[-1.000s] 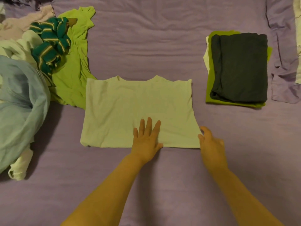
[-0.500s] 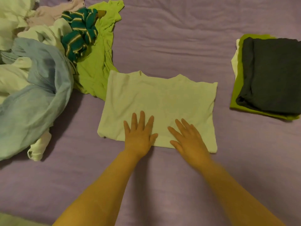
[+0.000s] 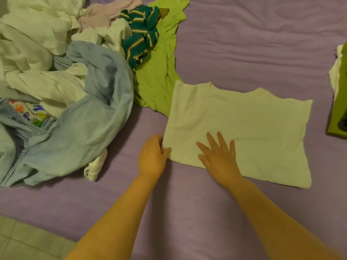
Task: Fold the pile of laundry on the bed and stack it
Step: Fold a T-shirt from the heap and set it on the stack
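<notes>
Midway through folding one shirt [image 3: 242,128] — pale, already halved, lying flat on the purple bed [image 3: 253,44] right of centre, neck edge on the far side. Left hand [image 3: 153,156] at the shirt's near-left corner, thumb and fingers pinching the hem there. Right hand [image 3: 218,155] flat on the cloth near the near edge, fingers straight and spread, pressing down to pin it.

Next move, by the look of it: lift the pinched left edge and carry it across to the right edge, with the flat hand marking the crease — needs the corners kept matched and the pinning hand slid out before the layers close. Then over to the stack [image 3: 337,102] at the far right.

Stack mostly cut off by the right edge — only a green layer, a scrap of white and a dark sliver showing; number of pieces not readable. Unfolded pile [image 3: 65,81] at the left spilling out of view, items tangled and overlapping. Left fingertips partly tucked under the hem, so depth of the grip unclear.
</notes>
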Motion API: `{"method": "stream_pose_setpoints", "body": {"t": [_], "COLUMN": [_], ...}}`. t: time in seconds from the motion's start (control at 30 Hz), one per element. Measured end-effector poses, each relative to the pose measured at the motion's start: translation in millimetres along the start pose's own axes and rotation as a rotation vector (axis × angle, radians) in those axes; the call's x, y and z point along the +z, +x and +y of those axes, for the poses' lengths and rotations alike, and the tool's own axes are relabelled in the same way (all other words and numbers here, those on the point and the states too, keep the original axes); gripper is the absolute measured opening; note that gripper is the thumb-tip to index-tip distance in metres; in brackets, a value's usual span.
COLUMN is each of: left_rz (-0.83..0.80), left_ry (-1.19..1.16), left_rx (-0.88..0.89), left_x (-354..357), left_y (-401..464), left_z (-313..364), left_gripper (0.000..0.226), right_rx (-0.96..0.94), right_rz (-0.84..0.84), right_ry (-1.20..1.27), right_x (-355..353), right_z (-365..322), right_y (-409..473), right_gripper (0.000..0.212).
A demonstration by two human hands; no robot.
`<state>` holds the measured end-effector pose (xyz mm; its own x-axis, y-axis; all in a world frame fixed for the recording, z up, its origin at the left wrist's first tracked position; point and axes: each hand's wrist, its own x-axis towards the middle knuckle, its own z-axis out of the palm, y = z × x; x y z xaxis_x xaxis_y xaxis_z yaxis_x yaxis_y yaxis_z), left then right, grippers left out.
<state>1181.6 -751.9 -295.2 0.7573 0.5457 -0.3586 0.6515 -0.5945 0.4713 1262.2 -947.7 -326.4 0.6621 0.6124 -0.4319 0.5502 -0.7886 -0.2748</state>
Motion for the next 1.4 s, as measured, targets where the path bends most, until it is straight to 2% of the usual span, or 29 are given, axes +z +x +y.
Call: {"method": "stream_pose_setpoints", "body": {"t": [0.07, 0.13, 0.3, 0.4, 0.57, 0.67, 0.73, 0.83, 0.97, 1.03, 1.17, 1.27, 1.4], "left_rz": [-0.051, -0.104, -0.261, -0.328, -0.278, -0.381, -0.466, -0.471, -0.339, -0.286, -0.322, -0.349, -0.392], "left_ry": [-0.21, -0.353, -0.656, -0.677, -0.635, -0.655, -0.664, -0.615, -0.614, -0.673, -0.913, -1.058, -1.061], "left_rx": [-0.123, -0.171, -0.299, -0.272, -0.224, -0.247, -0.275, -0.305, -0.316, -0.309, -0.367, -0.364, -0.264], "left_x": [-3.5, -5.3, -15.6, -20.1, -31.4, -31.4, -29.0, -25.7, -21.5, -20.6, -22.2, -21.3, -14.8], "left_y": [2.1, 3.1, 5.3, 8.6, 15.2, 20.7, 25.6, 34.7, 41.6, 41.8, 40.0, 34.3, 19.9], "left_z": [-4.1, -5.4, 2.0, 7.8, -3.8, -11.7, -5.3, 9.9, 23.6, 26.3, 31.1, 39.2, 56.2], "left_gripper": [0.022, 0.01, 0.013, 0.02, 0.025, 0.053, 0.06, 0.04, 0.026, 0.024, 0.03, 0.034, 0.042], "right_rx": [-0.011, 0.001, 0.049, 0.063, 0.107, 0.123, 0.147, 0.163, 0.163, 0.174, 0.211, 0.237, 0.178], "right_rz": [0.009, -0.014, -0.041, -0.023, -0.026, 0.077, 0.059, -0.027, 0.154, 0.181, 0.02, -0.073, 0.157], "right_ry": [0.021, 0.019, 0.032, 0.018, -0.122, -0.089, -0.146, -0.152, -0.063, -0.055, -0.046, 0.121, 0.667], "right_x": [-0.9, -1.8, -4.2, -5.6, 3.3, -2.1, -4.2, -1.9, -27.0, -35.2, -38.6, -54.8, -96.6], "right_z": [-13.4, -25.4, -30.1, -29.8, -13.5, -18.9, -21.2, -17.9, -24.1, -21.3, -11.5, -12.1, -29.0], "right_y": [7.5, 12.8, 14.1, 16.8, 10.0, 11.9, 15.0, 17.9, 38.4, 52.8, 73.0, 85.1, 97.9], "right_gripper": [0.049, 0.049, 0.05, 0.052, 0.056, 0.056, 0.064, 0.061, 0.062, 0.059, 0.063, 0.063, 0.057]}}
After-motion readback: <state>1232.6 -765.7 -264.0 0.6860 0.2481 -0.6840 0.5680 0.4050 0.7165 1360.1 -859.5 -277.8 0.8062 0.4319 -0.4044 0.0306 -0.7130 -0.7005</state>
